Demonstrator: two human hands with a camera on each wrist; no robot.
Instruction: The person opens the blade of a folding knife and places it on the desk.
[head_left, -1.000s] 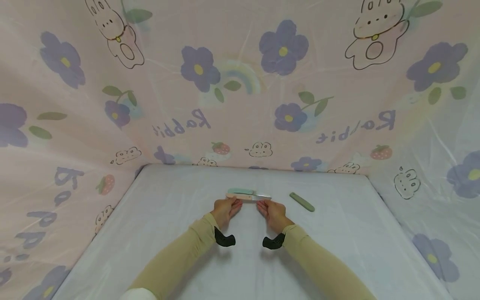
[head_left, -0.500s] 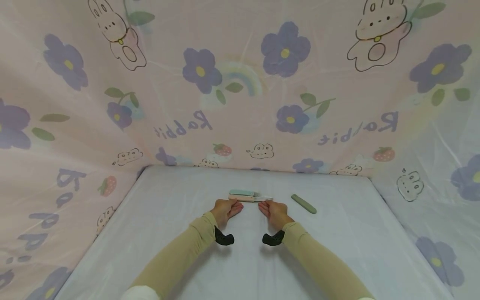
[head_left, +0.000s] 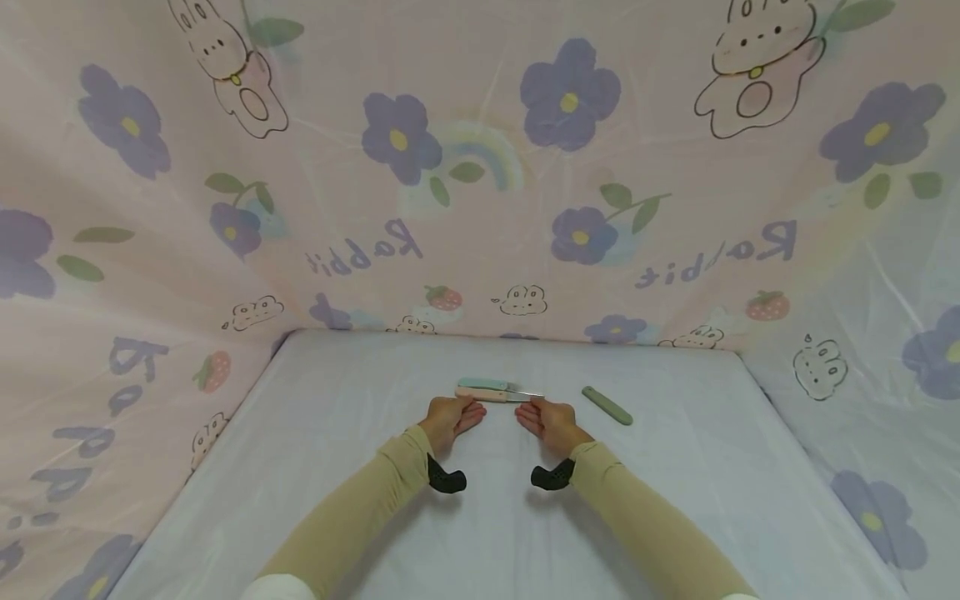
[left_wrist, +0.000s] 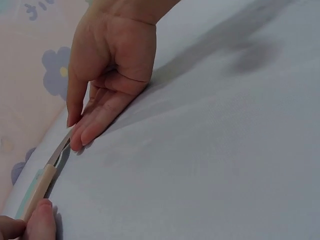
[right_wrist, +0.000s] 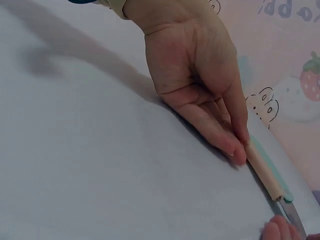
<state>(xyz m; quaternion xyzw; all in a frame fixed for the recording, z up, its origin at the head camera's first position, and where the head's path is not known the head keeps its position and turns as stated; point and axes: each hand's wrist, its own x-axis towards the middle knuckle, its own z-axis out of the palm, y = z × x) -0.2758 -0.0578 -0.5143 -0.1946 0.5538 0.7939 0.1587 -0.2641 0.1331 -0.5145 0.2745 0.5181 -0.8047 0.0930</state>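
A peach-handled knife [head_left: 483, 394] and a teal-handled knife [head_left: 483, 384] lie side by side, handles to the left and blades to the right. In the head view, my left hand [head_left: 447, 423] pinches the left end of the peach handle. My right hand [head_left: 557, 427] pinches the blade end between thumb and fingers; whether it grips one blade or both, I cannot tell. The left wrist view shows my right hand [left_wrist: 112, 60] at the blade tip. In the right wrist view, my left hand [right_wrist: 195, 65] holds the peach handle's end, and right fingertips [right_wrist: 277, 231] appear beside the blade [right_wrist: 294, 217].
To the right of my right hand lies a green-handled piece [head_left: 607, 406], with no blade showing. A white sheet [head_left: 375, 383] covers the table. Pink curtains [head_left: 480, 250] printed with flowers and rabbits enclose the back and sides.
Both hands keep their grip and nearly the same place. My right wrist has shifted slightly to the right, and the shine on the blades has altered a little.
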